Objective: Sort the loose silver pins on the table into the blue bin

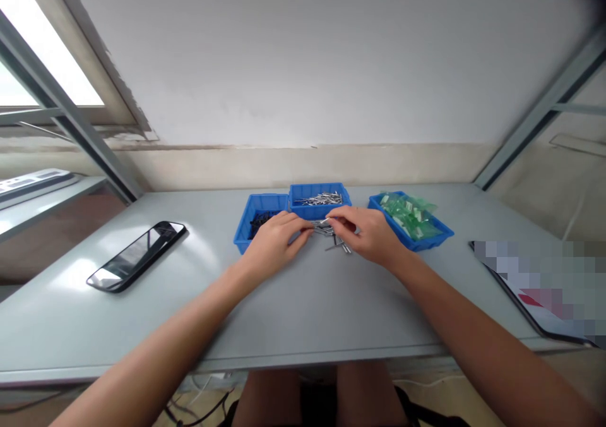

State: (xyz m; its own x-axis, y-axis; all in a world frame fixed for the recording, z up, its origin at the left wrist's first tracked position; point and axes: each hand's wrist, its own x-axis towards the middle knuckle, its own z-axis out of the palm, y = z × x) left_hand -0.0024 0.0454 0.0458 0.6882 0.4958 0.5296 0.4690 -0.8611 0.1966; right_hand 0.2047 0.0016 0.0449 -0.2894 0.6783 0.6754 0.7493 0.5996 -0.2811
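Observation:
My left hand (278,236) is closed in a pinch, with a thin metal rod (318,223) at its fingertips. Facing it, my right hand (363,230) pinches a small shiny metal piece that looks like the same rod or another one; I cannot tell which. Just below the fingertips, several loose metal rods (344,247) lie in a small heap on the grey table. Behind the hands is a blue bin (315,211) of silvery rods. A second blue bin (243,225), holding small black parts, stands beside my left hand, which partly covers it.
Right of my right hand, a blue tray (428,244) holds green plastic bags (411,213). A black phone (137,256) lies at the left of the grey table (322,313). A dark-edged flat item (516,294), partly blurred, lies at the right. Metal frame posts flank both sides.

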